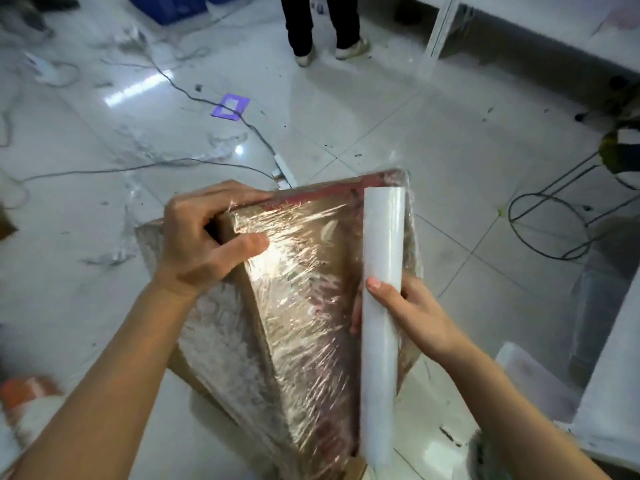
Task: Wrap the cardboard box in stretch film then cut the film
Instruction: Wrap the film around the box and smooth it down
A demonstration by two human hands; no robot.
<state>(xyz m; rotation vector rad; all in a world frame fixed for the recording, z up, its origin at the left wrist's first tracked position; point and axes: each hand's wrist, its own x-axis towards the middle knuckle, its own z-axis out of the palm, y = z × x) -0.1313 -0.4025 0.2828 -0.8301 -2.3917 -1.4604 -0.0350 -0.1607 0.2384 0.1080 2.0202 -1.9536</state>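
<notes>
A brown cardboard box (298, 299) covered in wrinkled clear stretch film is tilted up on the floor in the middle of the head view. My left hand (204, 237) grips its upper left corner, fingers over the top edge and thumb pressed on the filmed face. My right hand (412, 310) holds the white roll of stretch film (381, 306) upright against the box's right side, thumb on the front of the roll and fingers behind it. Film runs from the roll across the box face.
A person's legs (322, 26) stand at the top centre. Cables (173, 84) and scraps of film trail over the tiled floor at left, with a purple tape mark (230, 105) and a power strip (284, 171) behind the box. A wire stool frame (554, 220) and white table stand at right.
</notes>
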